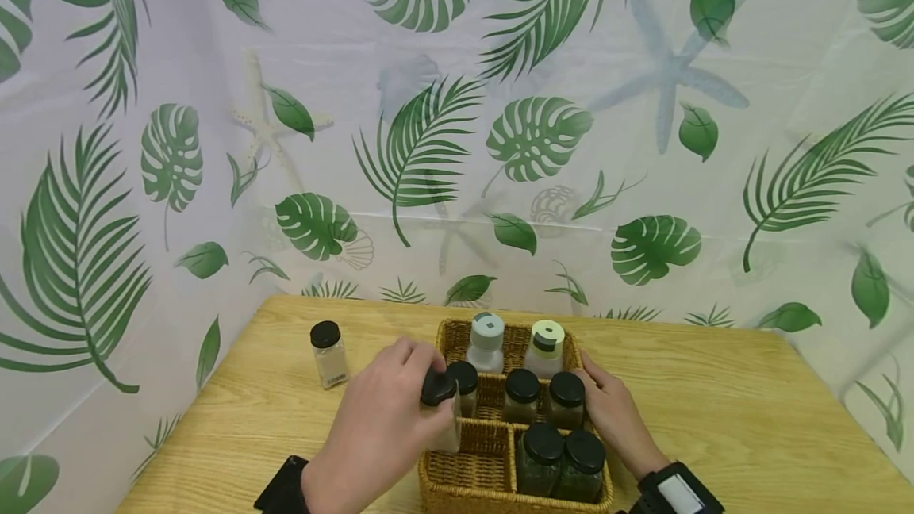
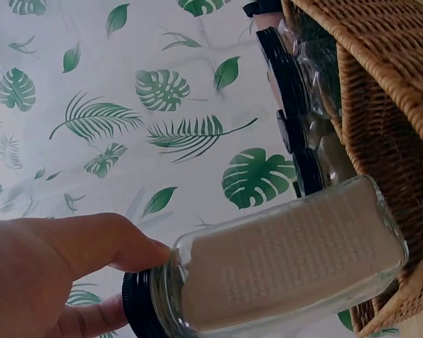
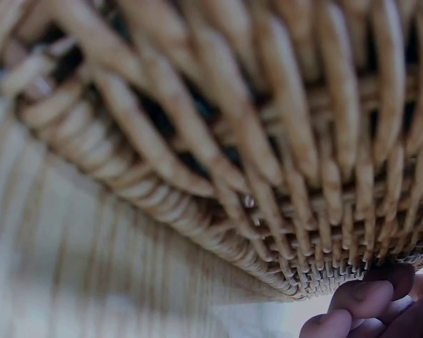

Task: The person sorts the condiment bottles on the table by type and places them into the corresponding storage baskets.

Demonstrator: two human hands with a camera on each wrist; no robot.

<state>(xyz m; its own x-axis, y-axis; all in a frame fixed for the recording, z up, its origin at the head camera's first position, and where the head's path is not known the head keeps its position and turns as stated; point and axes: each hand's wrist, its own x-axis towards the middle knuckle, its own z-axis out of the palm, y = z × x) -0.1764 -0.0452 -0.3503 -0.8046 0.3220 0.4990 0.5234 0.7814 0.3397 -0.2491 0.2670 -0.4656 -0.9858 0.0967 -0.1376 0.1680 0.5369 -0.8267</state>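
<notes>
My left hand (image 1: 389, 411) pinches a glass spice jar (image 2: 289, 260) by its black lid, over the front left compartment of the wicker basket (image 1: 474, 494). Pale powder fills much of this jar, which lies tilted in the left wrist view. At the basket's right side, my right hand (image 1: 617, 411) holds the wicker wall, its fingers (image 3: 363, 299) against the weave in the right wrist view. Two dark-filled jars (image 1: 543, 450) stand in the front right compartment. Several black-lidded jars (image 1: 524, 395) occupy the middle row, and two white bottles (image 1: 487, 343) stand at the back.
Another black-lidded jar (image 1: 330, 355) stands on the wooden table (image 1: 714, 403), left of the basket. A leaf-printed cloth (image 1: 457, 141) hangs behind the table and along its left side.
</notes>
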